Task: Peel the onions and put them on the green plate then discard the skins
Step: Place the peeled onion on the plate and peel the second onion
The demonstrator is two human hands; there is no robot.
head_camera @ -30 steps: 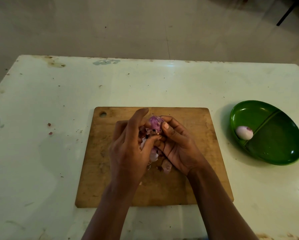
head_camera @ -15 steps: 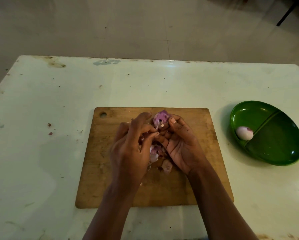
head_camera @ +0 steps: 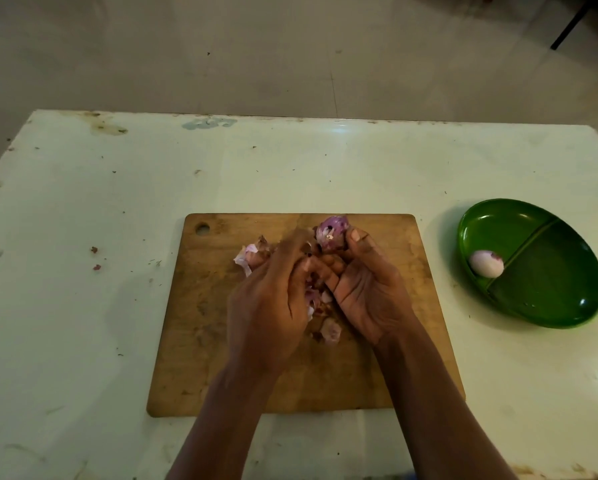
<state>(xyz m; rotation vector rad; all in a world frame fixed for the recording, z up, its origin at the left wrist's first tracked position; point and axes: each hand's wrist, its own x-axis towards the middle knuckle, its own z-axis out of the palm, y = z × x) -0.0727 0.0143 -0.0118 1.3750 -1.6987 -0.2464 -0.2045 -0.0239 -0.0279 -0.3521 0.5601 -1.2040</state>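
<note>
My right hand (head_camera: 366, 292) holds a small purple onion (head_camera: 332, 233) at its fingertips, above the wooden cutting board (head_camera: 221, 358). My left hand (head_camera: 266, 310) is closed on a strip of pale purple skin (head_camera: 250, 254) that sticks out past its fingers to the left. Loose skins (head_camera: 330, 330) lie on the board between and under my hands. One peeled onion (head_camera: 486, 263) rests in the left compartment of the green divided plate (head_camera: 550, 306) at the right.
The board lies in the middle of a pale, stained table (head_camera: 83, 271). A few skin scraps (head_camera: 95, 258) sit left of the board. A tiled floor lies beyond the table's far edge.
My right hand has lifted the onion up and away from my left hand. My left hand has pulled a piece of skin off to the left.
</note>
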